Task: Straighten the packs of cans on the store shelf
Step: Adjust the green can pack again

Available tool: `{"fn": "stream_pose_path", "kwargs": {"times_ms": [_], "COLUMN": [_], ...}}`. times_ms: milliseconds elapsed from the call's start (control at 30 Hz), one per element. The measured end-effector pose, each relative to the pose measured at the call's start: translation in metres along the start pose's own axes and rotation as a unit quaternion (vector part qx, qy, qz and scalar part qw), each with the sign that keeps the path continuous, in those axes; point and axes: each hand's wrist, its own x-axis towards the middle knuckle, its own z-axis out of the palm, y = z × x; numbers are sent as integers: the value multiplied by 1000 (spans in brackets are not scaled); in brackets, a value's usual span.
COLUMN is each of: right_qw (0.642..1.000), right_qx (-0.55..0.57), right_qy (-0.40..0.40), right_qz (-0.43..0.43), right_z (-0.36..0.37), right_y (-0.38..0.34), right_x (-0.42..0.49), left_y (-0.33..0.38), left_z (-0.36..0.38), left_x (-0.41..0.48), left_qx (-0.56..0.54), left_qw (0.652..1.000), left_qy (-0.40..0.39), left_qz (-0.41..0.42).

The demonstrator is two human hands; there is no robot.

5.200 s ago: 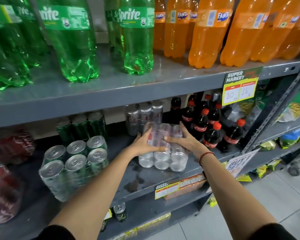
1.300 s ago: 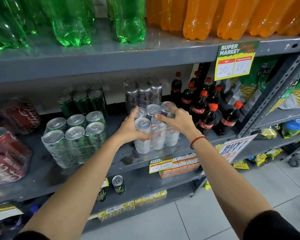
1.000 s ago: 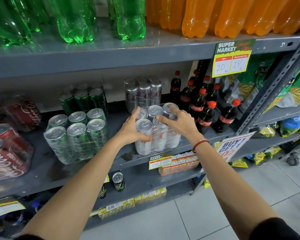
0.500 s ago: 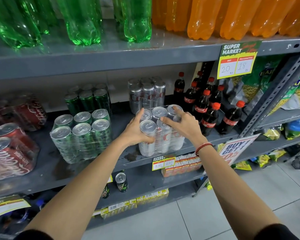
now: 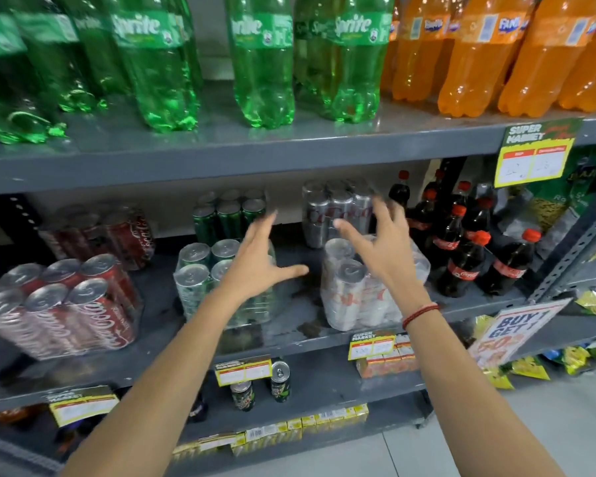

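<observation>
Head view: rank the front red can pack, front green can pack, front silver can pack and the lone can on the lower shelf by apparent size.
1. Red pack, largest, though it sits nearest the camera.
2. Silver pack and green pack: too close to rank; the left hand covers part of the green, the right hand part of the silver.
3. Lone can, smallest.

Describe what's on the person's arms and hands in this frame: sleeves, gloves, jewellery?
Both hands are bare, no gloves or rings visible: left hand, right hand. The forearms are uncovered in this view. The right wrist carries a thin red braided bracelet. The left wrist shows nothing worn. No watch, tape or markings are visible.
</observation>
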Motion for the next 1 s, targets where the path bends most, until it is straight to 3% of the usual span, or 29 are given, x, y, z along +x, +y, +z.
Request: {"fn": "stream_pose_path", "kwargs": {"times_ms": [167,300,433,633,1000], "right_qw": [974,939,923,926,932], "right_qx": [-15,58,31,-10,2], "right_qy": [-224,-331,-367,-363,-349], "right_qz": [-26,72,110,105,102], "right_z": [71,116,141,144,128], "right_y": [-47,-61,-68,-66,-59], "right_x": [-10,-13,-10,-10,-31], "left_y": [-67,-105,-118,-119,-109], "left_z": [-63,-73,-66,-55,-51], "left_x": [-12,-21,-19,-20,-41], "left_qx": [53,0,-35,-28,-9], "left_qw": [994,981,972,974,976], "left_qy": [31,-40,-100,-73,-96], "left_qz": [-93,-189,-210,-211,-193]}}
